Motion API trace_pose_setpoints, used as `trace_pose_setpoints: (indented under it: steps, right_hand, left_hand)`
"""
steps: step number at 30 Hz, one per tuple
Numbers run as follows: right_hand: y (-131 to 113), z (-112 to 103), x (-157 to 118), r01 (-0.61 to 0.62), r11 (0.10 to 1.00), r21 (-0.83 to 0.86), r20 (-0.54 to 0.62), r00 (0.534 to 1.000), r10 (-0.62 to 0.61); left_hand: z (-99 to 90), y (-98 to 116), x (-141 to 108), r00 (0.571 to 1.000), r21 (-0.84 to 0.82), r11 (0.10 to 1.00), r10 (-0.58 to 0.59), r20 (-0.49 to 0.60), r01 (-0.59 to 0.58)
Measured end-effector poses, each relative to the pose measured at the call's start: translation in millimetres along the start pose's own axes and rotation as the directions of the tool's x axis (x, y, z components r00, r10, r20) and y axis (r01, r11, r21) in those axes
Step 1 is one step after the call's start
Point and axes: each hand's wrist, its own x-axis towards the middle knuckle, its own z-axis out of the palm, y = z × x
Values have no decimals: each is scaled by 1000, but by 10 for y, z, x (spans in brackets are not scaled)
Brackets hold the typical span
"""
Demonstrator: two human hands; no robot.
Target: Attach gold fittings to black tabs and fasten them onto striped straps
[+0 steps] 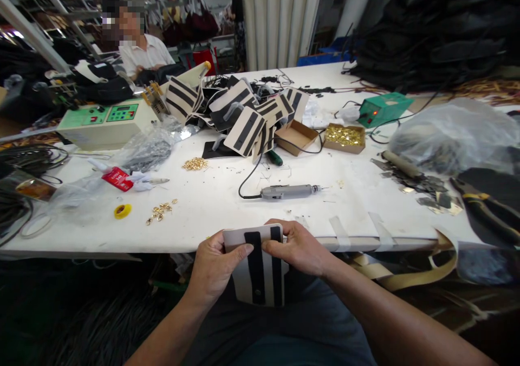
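Note:
Both hands hold a light beige panel with black stripes (268, 279) at the table's front edge, above my lap. My left hand (217, 263) grips its left side, thumb lying on the front face near the middle black stripe. My right hand (298, 247) grips the upper right corner, its thumb also pressed on the front. A small round stud shows low on the middle stripe. Fingers behind the panel are hidden. Beyond the hands lies a grey electric screwdriver (286, 192) with a black cord. Small gold-coloured metal fittings (160, 210) are scattered to the left.
Striped panels (244, 130) are piled at mid-table. Behind the screwdriver stand an open cardboard box (296, 138), a box of gold pieces (344, 137) and a green power unit (384, 109). Pliers (487, 206) lie right; yellow tape (122, 210) lies left. A person (146, 54) sits across the table.

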Motion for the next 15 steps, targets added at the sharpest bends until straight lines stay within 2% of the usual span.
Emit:
trace_pose_setpoints:
  steps: [3, 6, 10, 15]
  right_hand:
    - [-47, -118, 124, -42, 995, -93, 60, 997, 47]
    - [-70, -180, 224, -59, 993, -106, 94, 993, 69]
    - [5, -141, 303, -117, 993, 19, 130, 985, 113]
    - [118, -75, 434, -212, 967, 140, 117, 974, 196]
  left_hand:
    - [-36, -4, 129, 998, 14, 999, -32, 45, 31]
    - [-52, 29, 224, 996, -21, 998, -52, 75, 54]
    - [-51, 35, 261, 991, -86, 990, -103, 91, 111]
    - [-54, 10, 377, 961, -179, 948, -241, 138, 263]
